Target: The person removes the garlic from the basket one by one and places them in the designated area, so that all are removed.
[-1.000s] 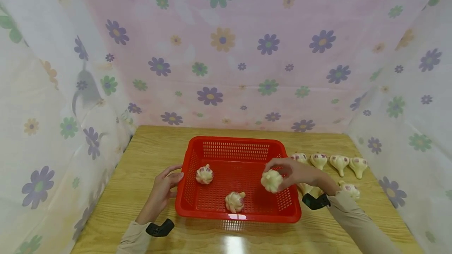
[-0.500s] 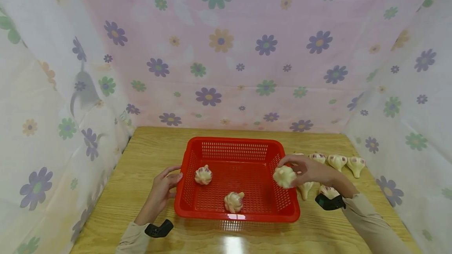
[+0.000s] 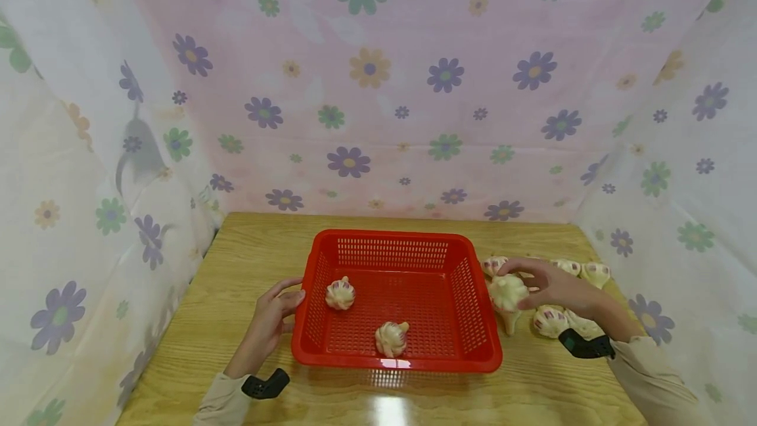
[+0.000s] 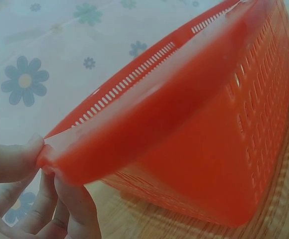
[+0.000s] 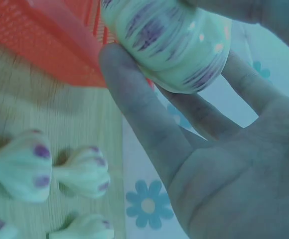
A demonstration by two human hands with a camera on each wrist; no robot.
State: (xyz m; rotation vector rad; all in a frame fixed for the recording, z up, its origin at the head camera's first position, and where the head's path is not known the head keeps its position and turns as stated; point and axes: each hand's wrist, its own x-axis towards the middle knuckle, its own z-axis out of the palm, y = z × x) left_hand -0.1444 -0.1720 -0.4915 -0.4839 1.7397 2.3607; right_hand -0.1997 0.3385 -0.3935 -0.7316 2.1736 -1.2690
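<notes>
A red plastic basket (image 3: 414, 294) stands in the middle of the table, with two garlic bulbs inside: one garlic bulb (image 3: 340, 294) at the left and another garlic bulb (image 3: 391, 339) near the front. My left hand (image 3: 273, 317) pinches the basket's left rim between thumb and fingers, as the left wrist view shows close up. Just outside the basket's right side, my right hand (image 3: 552, 286) holds a white garlic bulb with purple streaks (image 5: 169, 42) between thumb and fingers. In the head view this bulb overlaps a garlic bulb lying on the table (image 3: 510, 322).
Several more garlic bulbs (image 3: 595, 273) lie on the wooden table (image 3: 260, 242) right of the basket, in a back and a front group. One front garlic bulb (image 3: 550, 321) is near my right wrist. Flowered cloth (image 3: 408, 84) encloses the table's back and sides.
My right hand has carried its garlic bulb rightward, from over the basket's inside to past its right rim. My left hand stays on the left rim.
</notes>
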